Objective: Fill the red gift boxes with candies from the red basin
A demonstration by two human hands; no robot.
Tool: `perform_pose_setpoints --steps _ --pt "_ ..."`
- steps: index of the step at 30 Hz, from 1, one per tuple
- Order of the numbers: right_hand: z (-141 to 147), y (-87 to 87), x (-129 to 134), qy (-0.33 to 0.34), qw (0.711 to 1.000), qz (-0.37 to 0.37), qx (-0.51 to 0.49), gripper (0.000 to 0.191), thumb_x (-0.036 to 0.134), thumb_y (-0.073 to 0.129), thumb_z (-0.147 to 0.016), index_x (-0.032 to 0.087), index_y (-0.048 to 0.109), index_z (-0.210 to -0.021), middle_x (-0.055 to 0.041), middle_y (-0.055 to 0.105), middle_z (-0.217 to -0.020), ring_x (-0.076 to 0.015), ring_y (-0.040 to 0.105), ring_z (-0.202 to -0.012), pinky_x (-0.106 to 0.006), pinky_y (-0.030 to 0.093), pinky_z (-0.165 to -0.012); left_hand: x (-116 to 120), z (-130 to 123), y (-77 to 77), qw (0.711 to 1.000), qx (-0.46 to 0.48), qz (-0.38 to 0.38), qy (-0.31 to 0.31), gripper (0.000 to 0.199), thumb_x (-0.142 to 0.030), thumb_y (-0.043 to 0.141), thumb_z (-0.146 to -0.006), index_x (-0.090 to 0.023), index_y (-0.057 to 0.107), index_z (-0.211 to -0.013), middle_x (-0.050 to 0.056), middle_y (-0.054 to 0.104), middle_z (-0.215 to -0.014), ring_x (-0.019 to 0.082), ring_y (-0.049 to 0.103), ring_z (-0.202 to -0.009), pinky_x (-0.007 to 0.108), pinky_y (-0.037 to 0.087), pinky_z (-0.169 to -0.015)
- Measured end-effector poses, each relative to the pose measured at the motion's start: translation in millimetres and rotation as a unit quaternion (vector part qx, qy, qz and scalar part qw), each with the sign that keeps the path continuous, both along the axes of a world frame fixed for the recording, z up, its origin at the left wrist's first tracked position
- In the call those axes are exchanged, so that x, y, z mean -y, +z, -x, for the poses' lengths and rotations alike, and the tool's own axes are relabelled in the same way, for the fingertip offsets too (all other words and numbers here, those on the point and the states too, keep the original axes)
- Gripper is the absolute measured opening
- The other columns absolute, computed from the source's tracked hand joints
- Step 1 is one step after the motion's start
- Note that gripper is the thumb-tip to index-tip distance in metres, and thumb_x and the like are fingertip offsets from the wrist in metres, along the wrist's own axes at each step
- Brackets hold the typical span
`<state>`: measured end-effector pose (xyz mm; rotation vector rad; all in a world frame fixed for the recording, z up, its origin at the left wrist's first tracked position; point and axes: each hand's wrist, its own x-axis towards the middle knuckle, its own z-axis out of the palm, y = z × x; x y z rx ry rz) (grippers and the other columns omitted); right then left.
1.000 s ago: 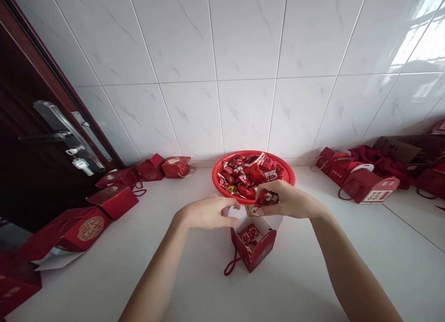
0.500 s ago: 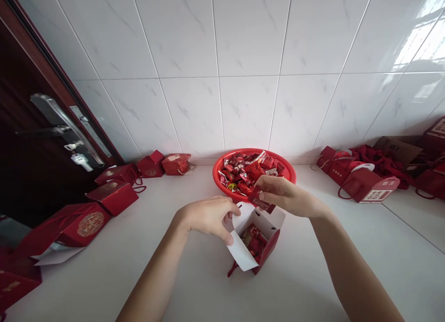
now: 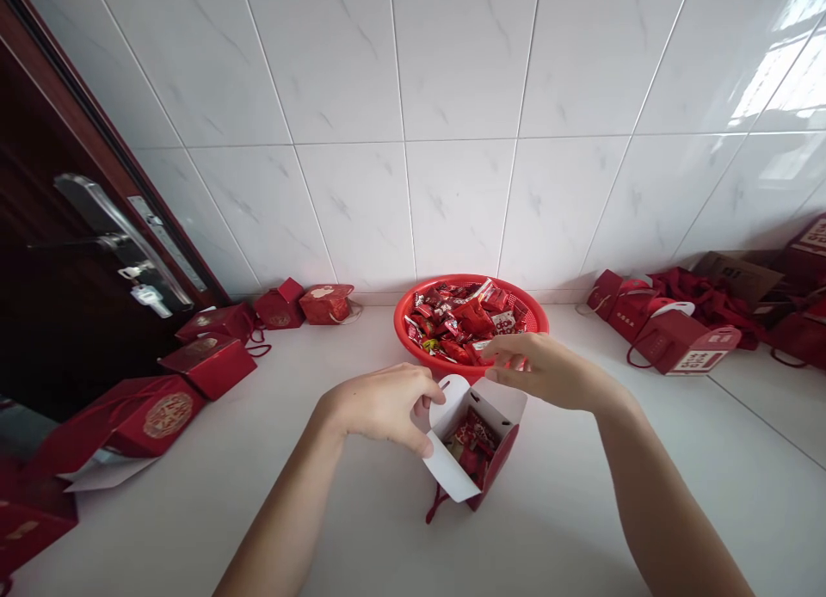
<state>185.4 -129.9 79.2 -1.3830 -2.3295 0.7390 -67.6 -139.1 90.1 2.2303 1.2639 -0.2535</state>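
An open red box (image 3: pixel 502 468) with white inner flaps stands on the white surface, with red-wrapped sweets (image 3: pixel 474 446) inside. A red cord hangs at its lower left. My left hand (image 3: pixel 393 408) grips the box's left flap between thumb and fingers. My right hand (image 3: pixel 539 369) hovers over the near right rim of a red plastic basket (image 3: pixel 403 330), its fingers apart and nothing seen between them. Many wrapped sweets (image 3: pixel 452 317) fill the basket, just behind the box.
Several red boxes (image 3: pixel 210 365) line the left side, near a dark door with a handle (image 3: pixel 129 236) and keys. More red boxes (image 3: pixel 687 343) and red cloth-like material (image 3: pixel 700 300) lie at the right. A tiled wall (image 3: pixel 458 201) rises behind.
The red packet that was in my right hand is gone from it, and its fingers have opened. That hand has moved slightly right. My left hand stays on the flap.
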Motion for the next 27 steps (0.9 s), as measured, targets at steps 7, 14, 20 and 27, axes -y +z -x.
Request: perform_pose_setpoints --steps 7,14,20,27 --pt "-4 -0.3 2 -0.077 0.986 -0.010 0.146 0.028 0.049 0.060 -0.088 0.022 0.064 -0.088 -0.0062 0.069 -0.087 -0.0227 0.062 -0.080 -0.030 0.040 -0.061 0 14 7.4 0.999 0.026 -0.019 0.019 0.040 -0.033 0.077 -0.068 -0.024 0.071 -0.106 0.000 0.068 -0.104 0.025 0.060 -0.106 0.027 0.044 -0.080" --pt "29 -8.1 10 0.018 0.970 0.028 0.241 0.041 0.055 0.079 -0.070 0.021 0.057 -0.072 -0.0063 0.064 -0.082 -0.0239 0.058 -0.076 -0.030 0.032 -0.058 -1 20 11.6 1.000 0.001 -0.032 0.001 0.032 -0.028 0.074 -0.067 -0.022 0.073 -0.099 0.001 0.068 -0.101 0.025 0.061 -0.103 0.027 0.044 -0.078" --pt "31 -2.2 30 0.032 0.977 -0.004 0.209 0.031 0.042 0.078 -0.073 0.021 0.058 -0.083 -0.0050 0.066 -0.091 -0.0214 0.057 -0.076 -0.030 0.032 -0.059 -9 13 3.5 0.998 0.045 -0.027 -0.020 0.051 -0.031 0.076 -0.068 -0.025 0.070 -0.118 0.002 0.068 -0.109 0.026 0.060 -0.110 0.027 0.045 -0.083" --pt "31 -1.0 29 0.110 0.964 0.027 0.241 0.032 0.049 0.070 -0.079 0.022 0.055 -0.082 -0.0029 0.063 -0.077 -0.0210 0.054 -0.070 -0.031 0.029 -0.057 -21 10 -10.4 0.986 0.135 0.035 -0.092 0.076 -0.045 0.084 -0.064 -0.025 0.062 -0.134 0.006 0.066 -0.121 0.026 0.060 -0.113 0.032 0.047 -0.097"
